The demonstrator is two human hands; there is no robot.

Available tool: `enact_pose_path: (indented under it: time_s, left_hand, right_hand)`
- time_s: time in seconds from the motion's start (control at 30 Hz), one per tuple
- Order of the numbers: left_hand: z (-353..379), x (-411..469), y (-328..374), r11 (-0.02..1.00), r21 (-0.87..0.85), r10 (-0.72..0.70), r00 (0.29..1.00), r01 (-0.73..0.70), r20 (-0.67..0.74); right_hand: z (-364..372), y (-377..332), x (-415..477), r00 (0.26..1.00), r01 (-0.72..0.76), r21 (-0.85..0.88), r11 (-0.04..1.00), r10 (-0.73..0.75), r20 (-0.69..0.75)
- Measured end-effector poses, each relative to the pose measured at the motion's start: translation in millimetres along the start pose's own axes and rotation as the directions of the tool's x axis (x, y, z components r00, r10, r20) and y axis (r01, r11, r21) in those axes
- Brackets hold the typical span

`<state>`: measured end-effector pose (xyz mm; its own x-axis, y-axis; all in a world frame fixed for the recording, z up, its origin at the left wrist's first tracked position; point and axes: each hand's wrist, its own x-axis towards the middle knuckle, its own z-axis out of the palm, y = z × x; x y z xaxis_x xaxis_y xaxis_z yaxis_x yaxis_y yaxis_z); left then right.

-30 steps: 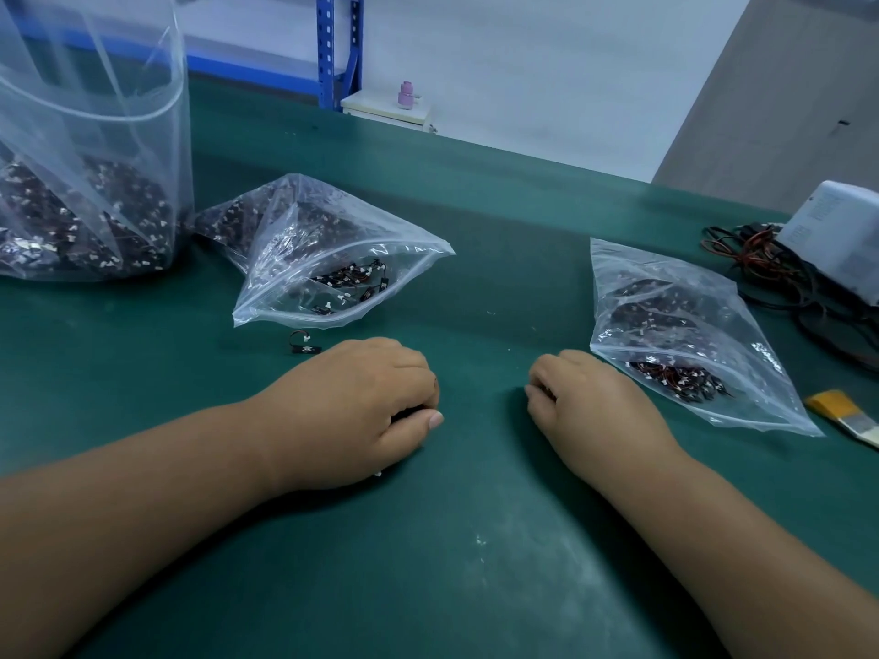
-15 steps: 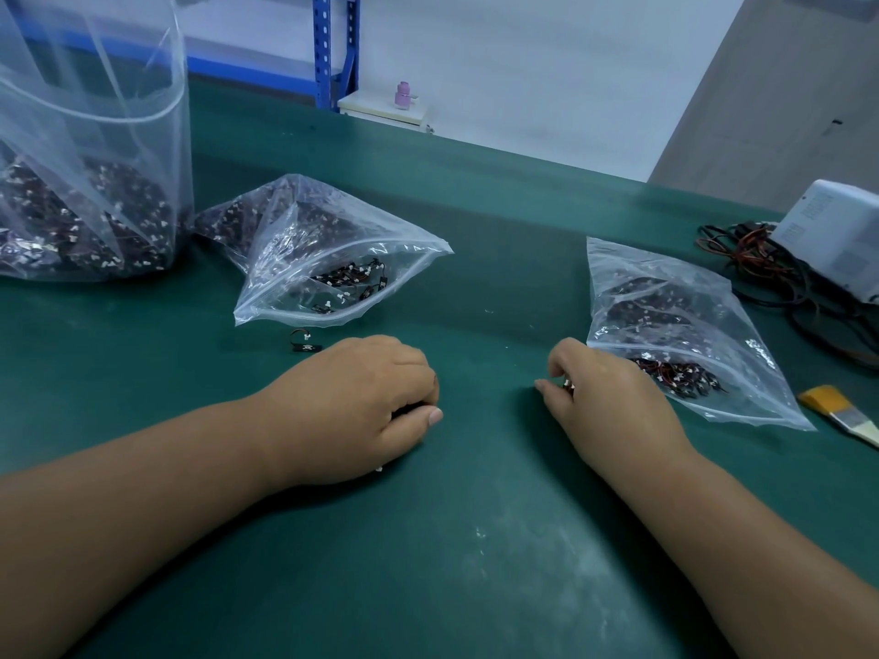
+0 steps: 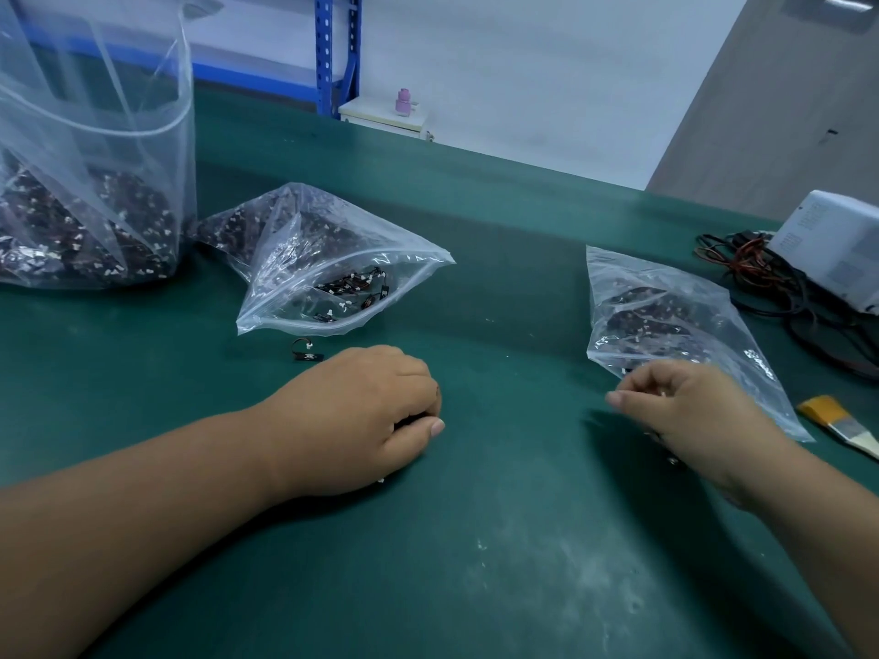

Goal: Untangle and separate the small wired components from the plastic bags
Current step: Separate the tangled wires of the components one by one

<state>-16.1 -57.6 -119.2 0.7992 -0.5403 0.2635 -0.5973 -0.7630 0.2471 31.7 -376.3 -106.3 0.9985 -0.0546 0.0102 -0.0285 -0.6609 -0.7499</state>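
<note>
My left hand (image 3: 361, 416) rests on the green mat (image 3: 499, 539), its fingers curled over a small dark clump of wired components that barely shows under the fingertips. My right hand (image 3: 689, 406) is at the near edge of the right plastic bag (image 3: 666, 316), fingers curled and pinching a small wired component with white connectors; a bit of it hangs below the palm. The middle plastic bag (image 3: 333, 268) lies open toward me with dark components inside. One loose component (image 3: 304, 351) lies just in front of it. A large bag (image 3: 85, 206) stands at far left.
A white box device (image 3: 837, 249) sits at the right edge on a tangle of black and red cables (image 3: 761, 287). A yellow-handled brush (image 3: 837, 420) lies near my right hand. Behind the table are a blue shelf post (image 3: 333, 49) and a pink bottle (image 3: 404, 102).
My right hand has moved right and lifted slightly, from the middle of the mat to the mouth of the right bag. My left hand has stayed still.
</note>
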Motion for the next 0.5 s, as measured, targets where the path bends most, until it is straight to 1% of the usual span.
enact_pose_path:
  time_s: [0.03, 0.07, 0.1, 0.13, 0.2, 0.23, 0.27, 0.3, 0.37, 0.43, 0.5]
  left_hand:
    - [0.1, 0.0, -0.1, 1.000, 0.000, 0.001, 1.000, -0.001, 0.001]
    - [0.2, 0.1, -0.1, 1.000, -0.001, 0.003, 1.000, -0.003, 0.002]
    - [0.2, 0.3, -0.2, 1.000, -0.002, 0.003, 1.000, -0.003, 0.003]
    - [0.1, 0.3, -0.2, 1.000, -0.004, 0.001, 1.000, -0.001, 0.004]
    - [-0.3, 0.4, -0.1, 1.000, -0.009, 0.001, 1.000, -0.001, 0.003]
    - [-0.4, 0.2, 0.1, 1.000, -0.011, 0.002, 1.000, -0.002, 0.002]
    - [-0.5, 0.2, 0.3, 1.000, -0.012, 0.002, 1.000, -0.002, 0.000]
    - [-0.6, 0.1, 0.7, 1.000, -0.011, 0.001, 1.000, -0.001, 0.000]
    - [-0.6, 0.3, 0.9, 1.000, -0.009, 0.000, 1.000, 0.000, -0.001]
    - [-0.8, 0.5, 0.7, 1.000, -0.007, 0.001, 1.000, -0.001, -0.002]
    - [-0.9, 0.6, 0.5, 1.000, 0.002, -0.001, 1.000, 0.001, -0.002]
  right_hand:
    - [-4.2, 4.5, -0.4, 0.996, -0.093, 0.088, 0.992, 0.091, 0.022]
    - [-8.4, 7.7, -0.8, 0.982, -0.190, 0.204, 0.960, 0.184, 0.046]
    - [-12.8, 10.0, -0.5, 0.960, -0.279, 0.328, 0.902, 0.268, 0.080]
    - [-17.1, 11.2, 0.4, 0.932, -0.360, 0.445, 0.820, 0.340, 0.127]
    - [-24.0, 11.0, 3.1, 0.863, -0.488, 0.621, 0.613, 0.447, 0.237]
    - [-26.5, 10.9, 4.7, 0.836, -0.519, 0.675, 0.524, 0.475, 0.275]
    - [-28.2, 11.0, 7.0, 0.825, -0.526, 0.710, 0.469, 0.486, 0.290]
    - [-29.4, 11.0, 9.7, 0.826, -0.517, 0.728, 0.450, 0.485, 0.286]
    - [-30.2, 9.1, 14.7, 0.848, -0.482, 0.732, 0.482, 0.469, 0.249]
    - [-31.5, 7.0, 22.3, 0.885, -0.410, 0.707, 0.576, 0.437, 0.158]
    - [-34.9, 4.3, 31.6, 0.918, -0.306, 0.668, 0.679, 0.396, 0.019]
